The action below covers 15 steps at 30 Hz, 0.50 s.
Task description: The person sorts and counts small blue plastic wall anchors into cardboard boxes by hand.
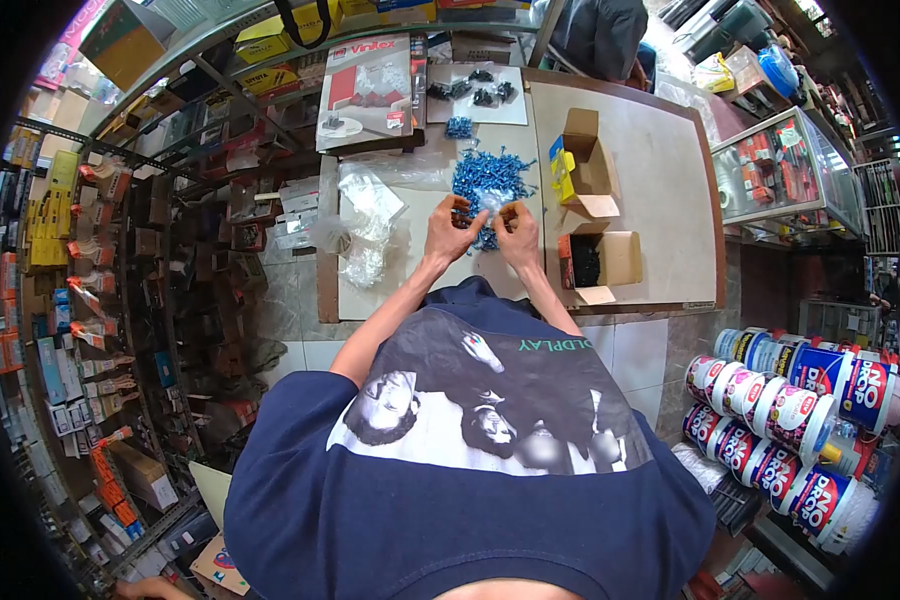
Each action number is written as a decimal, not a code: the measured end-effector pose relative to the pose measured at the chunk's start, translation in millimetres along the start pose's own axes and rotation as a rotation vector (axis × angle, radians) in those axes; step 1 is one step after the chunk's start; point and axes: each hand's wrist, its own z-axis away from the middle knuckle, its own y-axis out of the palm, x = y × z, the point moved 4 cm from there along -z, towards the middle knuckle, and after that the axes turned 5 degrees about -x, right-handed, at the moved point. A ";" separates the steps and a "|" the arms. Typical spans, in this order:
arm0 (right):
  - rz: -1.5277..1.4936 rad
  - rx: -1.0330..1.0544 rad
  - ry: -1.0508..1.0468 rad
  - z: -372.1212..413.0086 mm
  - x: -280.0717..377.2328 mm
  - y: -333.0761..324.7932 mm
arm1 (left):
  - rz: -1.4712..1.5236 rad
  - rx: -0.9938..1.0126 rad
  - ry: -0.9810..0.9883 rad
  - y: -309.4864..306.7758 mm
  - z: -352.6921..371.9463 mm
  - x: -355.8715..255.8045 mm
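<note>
On the table [650, 180], at the near edge of the blue plug pile [490, 172], my left hand [450, 232] and right hand [518, 236] pinched a small clear bag [490, 204] between them, fingers closed on it.

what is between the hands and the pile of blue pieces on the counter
Nothing visible. The left hand and right hand are at the near edge of the blue pieces; clear bags lie off to the left, open boxes to the right.
</note>
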 end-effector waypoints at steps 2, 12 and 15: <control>-0.012 0.065 0.052 2.2 8.3 1.6 | 0.045 0.003 -0.061 6.4 1.2 12.2; 0.133 -0.054 -0.099 -0.2 4.7 2.7 | 0.024 -0.080 0.040 3.1 -5.6 21.0; 0.194 -0.028 -0.142 0.5 21.3 1.7 | 0.004 -0.065 0.116 0.4 -7.7 8.2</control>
